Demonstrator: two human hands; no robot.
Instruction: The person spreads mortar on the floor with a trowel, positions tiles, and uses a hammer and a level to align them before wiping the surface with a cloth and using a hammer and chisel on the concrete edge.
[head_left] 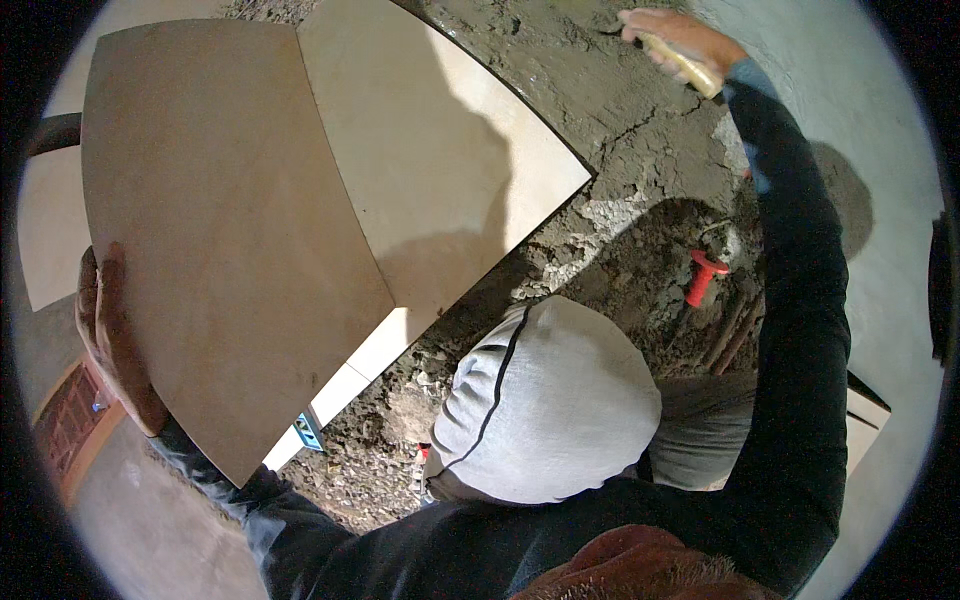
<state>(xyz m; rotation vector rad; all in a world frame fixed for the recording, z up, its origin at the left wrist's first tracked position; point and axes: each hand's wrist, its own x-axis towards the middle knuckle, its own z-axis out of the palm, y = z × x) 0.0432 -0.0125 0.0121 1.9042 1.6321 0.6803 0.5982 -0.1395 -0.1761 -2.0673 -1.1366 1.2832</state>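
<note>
The two hands are well apart, each busy with its own thing: the left hand [118, 345] grips the left edge of a large beige tile [230, 220], while the right hand [685, 45], stretched out to the far right, is closed around a tool with a yellowish handle [682, 66], whose working end is too hard to make out. The large tile fills the left of the scene, its broad face turned up toward the viewer, and its near corner passes in front of the left forearm. Just beyond its right edge shows a paler tile [420, 130], partly covered by shadow, with one corner pointing right. A bright strip of tile [365, 355] runs along the near side, crossed by a thin joint, and a small blue piece [307, 431] sits beside it. Grey, wet-looking mortar [560, 75] spreads between the paler tile and the right hand, cracked in places; nearer, it gives way to rough, crumbly ground. A red-handled tool [703, 278] stands there, right of the middle. Nearest the viewer is rounded light grey cloth [560, 400] with a black line, seemingly over a bent knee. Smooth grey floor [890, 170] borders the right side.
</note>
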